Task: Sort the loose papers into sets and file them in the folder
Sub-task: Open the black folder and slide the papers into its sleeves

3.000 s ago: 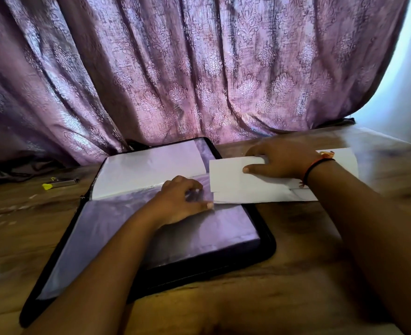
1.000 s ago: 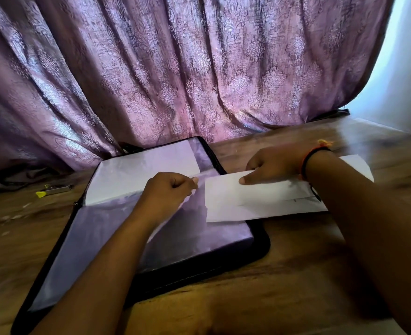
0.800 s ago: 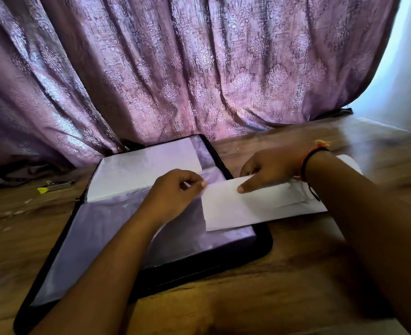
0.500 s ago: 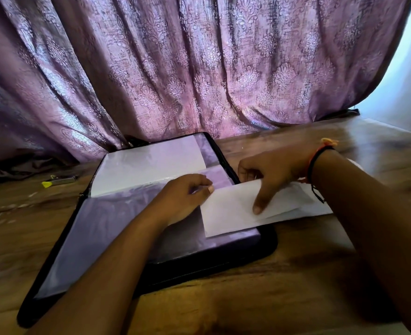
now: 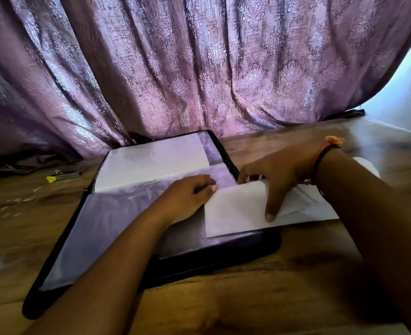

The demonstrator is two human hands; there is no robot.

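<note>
Far left on the wooden table (image 5: 18, 228): a yellow-tipped tool (image 5: 64, 176), with a small yellow mark above it too blurred to read. Next, the black folder (image 5: 199, 269) lying open, one white sheet (image 5: 156, 163) already in its far pocket. Pinches the edge of the near sleeve (image 5: 117, 213) with the left hand (image 5: 187, 199), fingers curled, just beside the papers (image 5: 235, 213). Grips the top paper's upturned far edge with the right hand (image 5: 281, 172). Three seconds ago lay flat there; now turned, index finger (image 5: 271, 209) pressing down. Papers half over the folder's right rim, half on the table.
</note>
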